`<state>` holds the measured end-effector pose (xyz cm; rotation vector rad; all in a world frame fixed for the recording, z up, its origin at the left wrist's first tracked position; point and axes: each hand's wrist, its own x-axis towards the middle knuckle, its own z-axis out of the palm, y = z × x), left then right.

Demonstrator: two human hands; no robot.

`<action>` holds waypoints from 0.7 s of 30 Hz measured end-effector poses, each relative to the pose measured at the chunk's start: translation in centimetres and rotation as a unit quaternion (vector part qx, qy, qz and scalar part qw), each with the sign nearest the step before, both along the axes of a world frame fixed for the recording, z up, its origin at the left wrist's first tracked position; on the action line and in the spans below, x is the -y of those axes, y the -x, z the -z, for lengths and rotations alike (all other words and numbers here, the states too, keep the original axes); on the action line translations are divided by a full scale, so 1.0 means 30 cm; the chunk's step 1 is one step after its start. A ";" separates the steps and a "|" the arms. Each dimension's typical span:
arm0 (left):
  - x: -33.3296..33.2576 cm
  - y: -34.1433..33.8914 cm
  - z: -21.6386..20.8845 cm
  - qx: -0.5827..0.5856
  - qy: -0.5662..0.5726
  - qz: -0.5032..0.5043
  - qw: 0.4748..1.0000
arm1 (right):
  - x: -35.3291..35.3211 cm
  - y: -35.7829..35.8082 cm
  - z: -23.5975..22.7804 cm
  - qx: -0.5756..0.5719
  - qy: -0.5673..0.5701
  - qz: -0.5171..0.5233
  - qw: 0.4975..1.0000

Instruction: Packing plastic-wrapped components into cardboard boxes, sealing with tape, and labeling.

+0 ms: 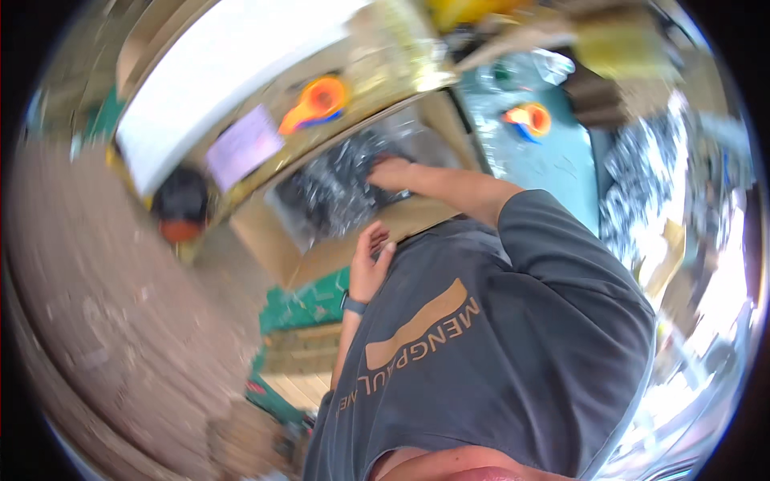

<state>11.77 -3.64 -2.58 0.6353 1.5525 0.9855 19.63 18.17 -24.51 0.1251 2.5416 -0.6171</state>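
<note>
An open cardboard box (321,263) stands in front of me, with clear plastic bags of dark items (337,180) inside. My right hand (391,172) reaches into the box and is at the bags. Its fingertips are blurred against the dark contents, so a grip cannot be made out. Close to the box's near edge is my left hand (371,248), fingers loosely bent and apart, holding nothing. A dark watch (353,304) sits on that wrist.
Beyond the box lie an orange funnel-shaped piece (325,98) and a pale purple paper (245,147). A similar orange piece (534,120) rests on the teal surface (553,172) to the right. Green crates (305,309) stand below the box, and shiny plastic wrap (642,176) lies farther right.
</note>
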 end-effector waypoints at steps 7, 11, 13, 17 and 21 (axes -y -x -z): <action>-0.349 -0.262 -0.022 -0.013 0.004 0.168 0.986 | -0.384 -0.863 -0.809 -0.439 0.007 0.571 0.693; -0.558 -0.543 -0.013 0.017 -0.015 0.266 0.964 | -0.578 -1.827 -0.630 -0.353 -0.291 0.781 0.424; -0.652 -0.688 -0.054 0.008 -0.022 0.314 0.949 | -0.610 -2.261 -0.519 -0.248 -0.347 0.813 0.398; -0.791 -0.918 -0.108 -0.015 -0.020 0.379 0.925 | -0.745 -2.724 -0.378 -0.111 -0.359 0.809 0.452; -0.918 -1.153 -0.130 0.024 0.020 0.393 0.919 | -0.842 -2.852 -0.165 0.044 -0.457 0.786 0.413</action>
